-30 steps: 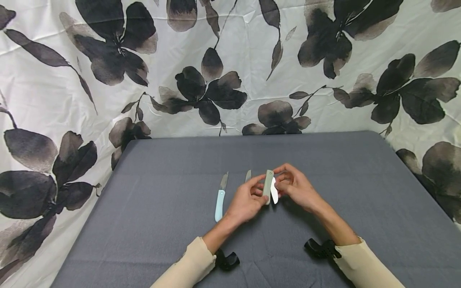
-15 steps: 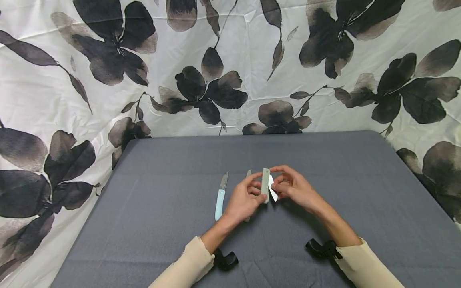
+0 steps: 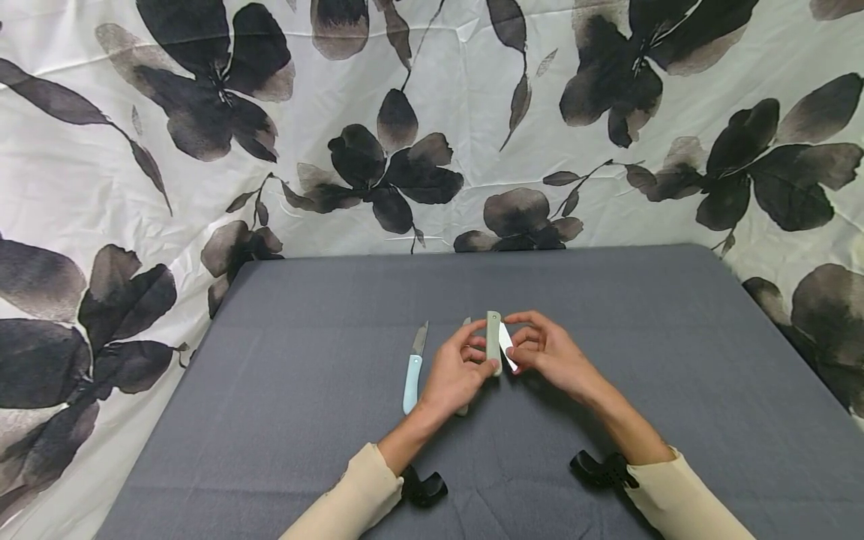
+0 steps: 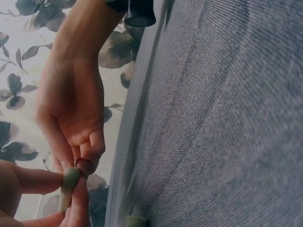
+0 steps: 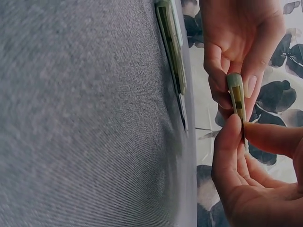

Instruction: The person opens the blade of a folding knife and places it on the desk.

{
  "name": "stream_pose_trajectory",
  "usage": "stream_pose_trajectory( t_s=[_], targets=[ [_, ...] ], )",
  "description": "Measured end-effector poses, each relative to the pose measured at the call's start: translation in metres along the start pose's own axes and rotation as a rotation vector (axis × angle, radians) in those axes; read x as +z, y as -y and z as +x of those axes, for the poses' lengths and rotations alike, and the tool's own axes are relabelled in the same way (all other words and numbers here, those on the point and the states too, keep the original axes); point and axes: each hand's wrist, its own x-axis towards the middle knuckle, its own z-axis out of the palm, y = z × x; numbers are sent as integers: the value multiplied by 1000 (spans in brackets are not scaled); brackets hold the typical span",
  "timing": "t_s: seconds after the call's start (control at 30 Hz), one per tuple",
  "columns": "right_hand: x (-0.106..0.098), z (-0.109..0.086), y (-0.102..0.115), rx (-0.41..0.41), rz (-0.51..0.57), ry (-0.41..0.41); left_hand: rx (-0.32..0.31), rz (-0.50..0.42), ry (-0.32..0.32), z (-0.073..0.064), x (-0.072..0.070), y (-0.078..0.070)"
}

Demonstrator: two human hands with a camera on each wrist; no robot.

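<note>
My left hand grips the sage-green handle of a folding knife, held above the table. The knife's pale blade stands partly folded, at a narrow angle to the handle, its tip towards me. My right hand pinches the blade between thumb and fingers. In the right wrist view the handle's slot shows between both hands' fingers. The left wrist view has the handle amid fingertips; the blade is hidden there. Mostly behind my left hand lies a second green knife.
Left of my left hand, a light blue knife lies unfolded, blade pointing away. The grey cloth-covered table spreads round both hands. A floral curtain hangs behind its far edge. Black wrist mounts sit at both sleeves.
Both hands have shifted slightly left with the knife, and the handle now stands more upright. The second green knife's handle end has come into sight below my left hand. The light blue knife stays put.
</note>
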Motion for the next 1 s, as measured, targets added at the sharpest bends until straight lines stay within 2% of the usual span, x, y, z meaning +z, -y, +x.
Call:
stream_pose_trajectory(
  t_s=[0.33, 0.63, 1.0],
  targets=[
    [2, -1, -3, -5, 20, -37, 6, -13, 16, -1, -2, 2],
    [1, -4, -3, -15, 23, -34, -11, 0, 36, -4, -6, 2],
    [-2, -7, -6, 11, -9, -34, -12, 10, 57, -5, -9, 4]
  ],
)
